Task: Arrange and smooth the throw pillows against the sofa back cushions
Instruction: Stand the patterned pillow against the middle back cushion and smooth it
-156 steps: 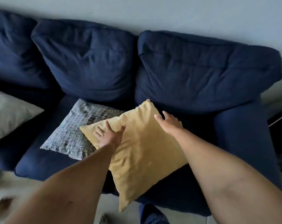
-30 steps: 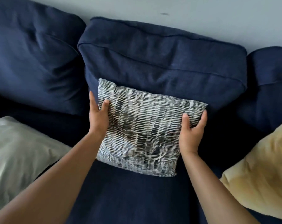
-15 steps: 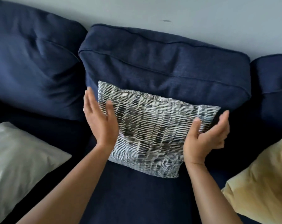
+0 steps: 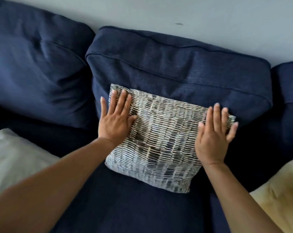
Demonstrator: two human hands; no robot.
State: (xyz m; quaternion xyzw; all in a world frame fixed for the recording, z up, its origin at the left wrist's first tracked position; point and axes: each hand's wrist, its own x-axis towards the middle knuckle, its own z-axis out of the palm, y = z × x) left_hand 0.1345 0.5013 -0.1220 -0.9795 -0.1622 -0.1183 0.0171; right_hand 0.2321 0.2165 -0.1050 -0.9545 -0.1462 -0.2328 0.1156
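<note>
A grey-and-white patterned pillow [image 4: 160, 140] leans against the middle navy back cushion [image 4: 176, 64] of the sofa. My left hand [image 4: 116, 120] lies flat on the pillow's upper left part, fingers spread. My right hand [image 4: 213, 135] lies flat on its upper right edge, fingers spread too. Neither hand grips anything. A yellow pillow [image 4: 280, 195] sits at the right edge of the view, partly cut off. A pale grey pillow [image 4: 13, 158] lies at the left, partly hidden by my left forearm.
The left back cushion [image 4: 33, 64] and a sliver of the right back cushion [image 4: 288, 81] flank the middle one. The navy seat cushion [image 4: 134, 207] stretches below the patterned pillow. A pale wall [image 4: 159, 12] runs behind the sofa.
Both hands have let go of the patterned pillow's sides and now rest flat on its front. The pillow leans against the middle back cushion; earlier I handled the yellow pillow.
</note>
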